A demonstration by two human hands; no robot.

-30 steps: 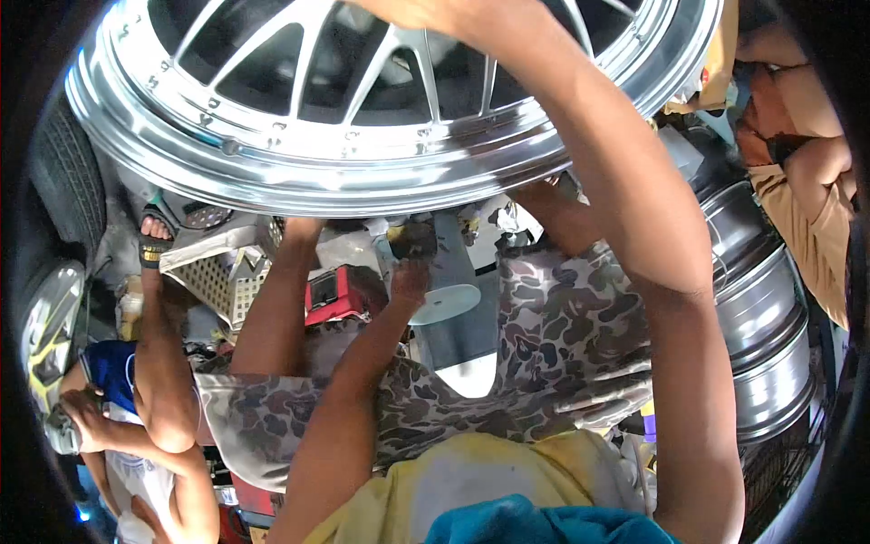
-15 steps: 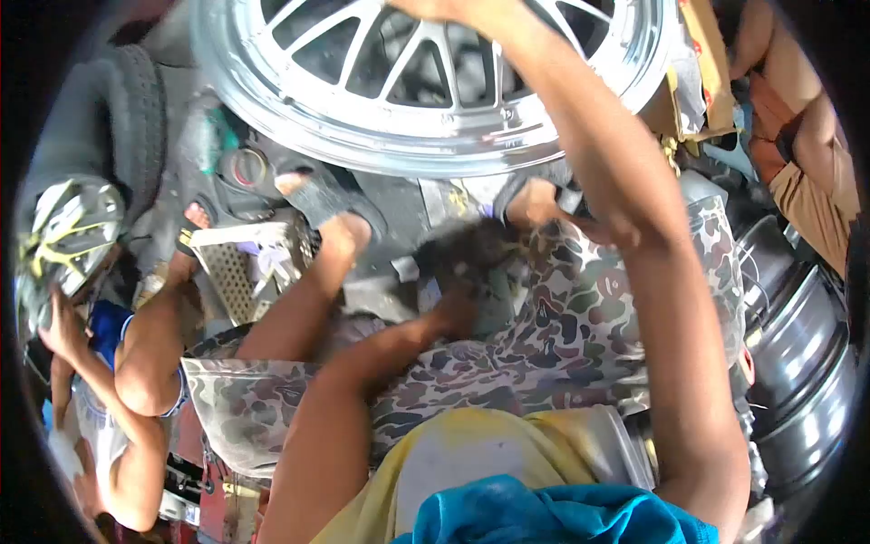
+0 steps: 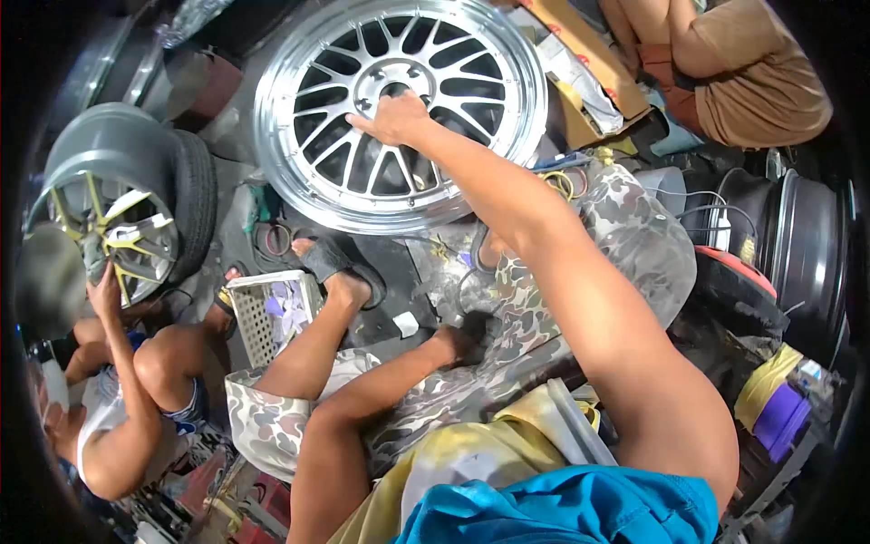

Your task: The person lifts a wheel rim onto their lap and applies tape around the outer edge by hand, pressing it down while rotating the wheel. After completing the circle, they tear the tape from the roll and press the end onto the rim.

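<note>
A silver multi-spoke wheel rim point(image 3: 399, 218) with a polished lip stands tilted in front of me, with no tyre on it. My right hand point(image 3: 396, 120) is at its hub, the fingers curled at the centre hole and the thumb stretched out to the left over the spokes. Low between my knees, my left hand point(image 3: 453, 344) is closed round something dark point(image 3: 478, 331); its kind is too dark to make out. A scrap of white paper point(image 3: 406, 324) lies on the floor near that hand.
A white plastic basket point(image 3: 249, 317) holds purple and white scraps by my foot. At left, another person's hand point(image 3: 104, 290) works on a yellow-spoked wheel point(image 3: 100, 213) beside a tyre point(image 3: 195, 199). Right are a cardboard box point(image 3: 625, 95), a seated person and dark rims point(image 3: 807, 254).
My view has tilted up, so the whole rim now shows lower in the picture. My right hand stays at the rim's hub. The left hand has drawn back toward me with the dark thing.
</note>
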